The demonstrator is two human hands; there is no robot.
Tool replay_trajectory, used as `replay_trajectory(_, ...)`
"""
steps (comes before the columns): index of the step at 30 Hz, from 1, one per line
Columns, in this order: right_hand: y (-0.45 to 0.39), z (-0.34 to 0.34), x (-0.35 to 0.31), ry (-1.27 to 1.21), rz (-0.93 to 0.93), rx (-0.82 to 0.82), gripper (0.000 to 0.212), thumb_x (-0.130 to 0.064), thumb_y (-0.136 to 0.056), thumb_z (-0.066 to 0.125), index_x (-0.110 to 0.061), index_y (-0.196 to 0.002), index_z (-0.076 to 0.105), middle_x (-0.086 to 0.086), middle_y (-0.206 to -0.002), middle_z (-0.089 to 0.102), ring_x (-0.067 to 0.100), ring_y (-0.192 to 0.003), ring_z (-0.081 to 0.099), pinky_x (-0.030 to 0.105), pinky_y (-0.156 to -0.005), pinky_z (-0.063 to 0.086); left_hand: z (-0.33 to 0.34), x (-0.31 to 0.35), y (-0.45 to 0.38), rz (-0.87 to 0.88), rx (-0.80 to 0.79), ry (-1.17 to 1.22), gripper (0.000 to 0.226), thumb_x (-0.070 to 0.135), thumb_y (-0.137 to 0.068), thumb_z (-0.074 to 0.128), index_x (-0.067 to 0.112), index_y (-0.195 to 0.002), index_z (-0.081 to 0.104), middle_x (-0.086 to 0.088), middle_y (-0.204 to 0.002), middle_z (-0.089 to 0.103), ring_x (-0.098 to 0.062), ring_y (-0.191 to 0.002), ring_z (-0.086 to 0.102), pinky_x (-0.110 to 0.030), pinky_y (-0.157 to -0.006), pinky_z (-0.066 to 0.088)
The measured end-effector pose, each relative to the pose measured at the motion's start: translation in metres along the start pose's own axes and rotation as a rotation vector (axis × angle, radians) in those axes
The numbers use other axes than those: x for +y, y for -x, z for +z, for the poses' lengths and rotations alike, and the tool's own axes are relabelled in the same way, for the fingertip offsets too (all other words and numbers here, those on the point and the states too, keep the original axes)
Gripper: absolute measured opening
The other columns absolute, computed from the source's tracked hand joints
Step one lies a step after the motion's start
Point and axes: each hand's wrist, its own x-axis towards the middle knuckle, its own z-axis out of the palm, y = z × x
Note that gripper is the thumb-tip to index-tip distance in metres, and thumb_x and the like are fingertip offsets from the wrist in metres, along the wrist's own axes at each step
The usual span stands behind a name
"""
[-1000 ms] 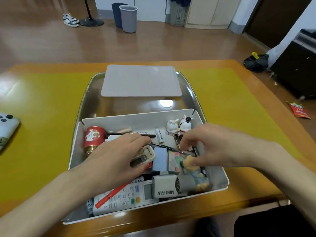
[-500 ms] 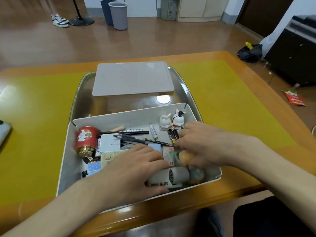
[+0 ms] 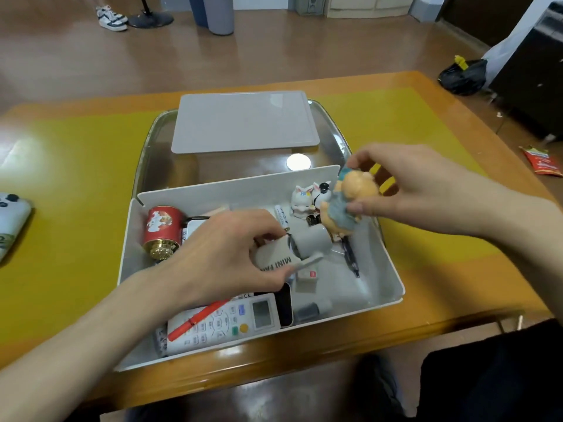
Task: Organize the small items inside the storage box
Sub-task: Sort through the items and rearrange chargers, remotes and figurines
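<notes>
The storage box (image 3: 387, 269) sits on a tray at the table's near edge, cluttered; the right hand (image 3: 408, 190) pinches an orange figurine (image 3: 350, 202) lifted over its far right corner, probably to join two figurines (image 3: 310, 197) there. The left hand (image 3: 225, 257) curls round the mini fan (image 3: 292, 254) mid-box, seemingly clearing space

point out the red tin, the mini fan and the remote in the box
red tin (image 3: 163, 227), head view, red side wall
mini fan (image 3: 281, 259), head view, lettered body
remote (image 3: 225, 324), head view, button face
</notes>
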Motion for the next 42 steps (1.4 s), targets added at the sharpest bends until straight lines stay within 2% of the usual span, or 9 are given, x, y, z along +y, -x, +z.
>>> replay_trajectory(6, 0.001, -0.002, 0.003, -0.056, 0.066, 0.119, 0.047, -0.064, -0.075, 0.062, -0.032, -0.109, 0.06, -0.016, -0.098, 0.063, 0.005, -0.083, 0.058, 0.037, -0.073, 0.051, 0.007, 0.007, -0.003, -0.034, 0.051, 0.141, 0.039, 0.054, -0.078, 0.073, 0.027, -0.105, 0.07, 0.017, -0.099, 0.066, -0.004, -0.093, 0.062, -0.022, -0.073, 0.055)
replay_trajectory(13, -0.001, 0.002, 0.008, 0.002, 0.162, 0.235, 0.04, -0.066, -0.076, 0.065, -0.032, -0.095, 0.056, -0.014, -0.079, 0.06, 0.005, -0.071, 0.054, 0.034, -0.056, 0.038, 0.04, 0.034, -0.016, 0.075, -0.103, 0.081, 0.042, 0.052, -0.081, 0.07, 0.023, -0.111, 0.073, 0.013, -0.106, 0.066, -0.006, -0.094, 0.063, -0.026, -0.075, 0.055)
replay_trajectory(17, -0.003, 0.011, 0.003, 0.052, 0.174, 0.201, 0.034, -0.064, -0.081, 0.058, -0.035, -0.099, 0.055, -0.013, -0.073, 0.059, 0.009, -0.069, 0.055, 0.034, -0.056, 0.037, 0.054, 0.036, -0.023, 0.093, -0.1, 0.046, 0.04, 0.051, -0.085, 0.067, 0.025, -0.115, 0.07, 0.012, -0.11, 0.066, -0.005, -0.096, 0.061, -0.027, -0.077, 0.055)
replay_trajectory(22, -0.007, 0.022, -0.001, 0.132, 0.224, 0.192, 0.034, -0.065, -0.082, 0.053, -0.031, -0.081, 0.055, -0.01, -0.07, 0.059, 0.015, -0.064, 0.054, 0.032, -0.051, 0.031, 0.06, 0.03, -0.021, 0.125, -0.138, -0.094, 0.04, 0.048, -0.086, 0.069, 0.024, -0.118, 0.068, 0.009, -0.116, 0.066, -0.01, -0.108, 0.057, -0.032, -0.092, 0.05)
replay_trajectory(25, -0.009, 0.021, 0.003, 0.167, 0.261, 0.183, 0.034, -0.066, -0.081, 0.052, -0.032, -0.078, 0.052, -0.01, -0.068, 0.056, 0.013, -0.062, 0.051, 0.031, -0.05, 0.027, 0.041, 0.024, -0.019, 0.101, -0.138, -0.138, 0.042, 0.054, -0.092, 0.057, 0.032, -0.128, 0.063, 0.016, -0.126, 0.061, -0.002, -0.115, 0.054, -0.027, -0.098, 0.05)
replay_trajectory(30, -0.01, 0.015, 0.016, 0.173, 0.307, 0.198, 0.032, -0.066, -0.074, 0.05, -0.034, -0.079, 0.052, -0.01, -0.072, 0.058, 0.02, -0.067, 0.055, 0.032, -0.052, 0.031, -0.008, 0.0, -0.038, 0.015, -0.1, -0.162, 0.031, 0.048, -0.097, 0.049, 0.033, -0.116, 0.068, 0.019, -0.108, 0.063, 0.002, -0.099, 0.056, -0.03, -0.086, 0.053)
replay_trajectory(34, -0.014, 0.011, 0.02, 0.117, 0.342, 0.211, 0.03, -0.065, -0.07, 0.056, -0.036, -0.077, 0.055, -0.01, -0.071, 0.061, 0.018, -0.067, 0.055, 0.032, -0.053, 0.033, 0.0, -0.017, -0.069, -0.018, -0.308, -0.246, 0.028, 0.036, -0.098, 0.056, 0.026, -0.121, 0.067, 0.009, -0.118, 0.062, -0.01, -0.11, 0.056, -0.036, -0.093, 0.049)
replay_trajectory(36, -0.016, 0.01, 0.022, 0.108, 0.354, 0.21, 0.032, -0.066, -0.071, 0.057, -0.035, -0.079, 0.056, -0.009, -0.072, 0.062, 0.018, -0.067, 0.056, 0.032, -0.053, 0.035, 0.011, -0.022, -0.077, 0.009, -0.404, -0.312, 0.026, 0.035, -0.099, 0.054, 0.023, -0.117, 0.068, 0.005, -0.113, 0.061, -0.014, -0.108, 0.056, -0.037, -0.088, 0.05)
replay_trajectory(42, -0.014, 0.009, 0.026, 0.087, 0.348, 0.219, 0.032, -0.068, -0.074, 0.059, -0.036, -0.079, 0.056, -0.011, -0.071, 0.061, 0.015, -0.066, 0.056, 0.032, -0.053, 0.035, 0.014, -0.036, -0.071, 0.048, -0.457, -0.374, 0.035, 0.041, -0.103, 0.039, 0.025, -0.104, 0.069, 0.008, -0.097, 0.051, -0.013, -0.094, 0.048, -0.038, -0.08, 0.047)
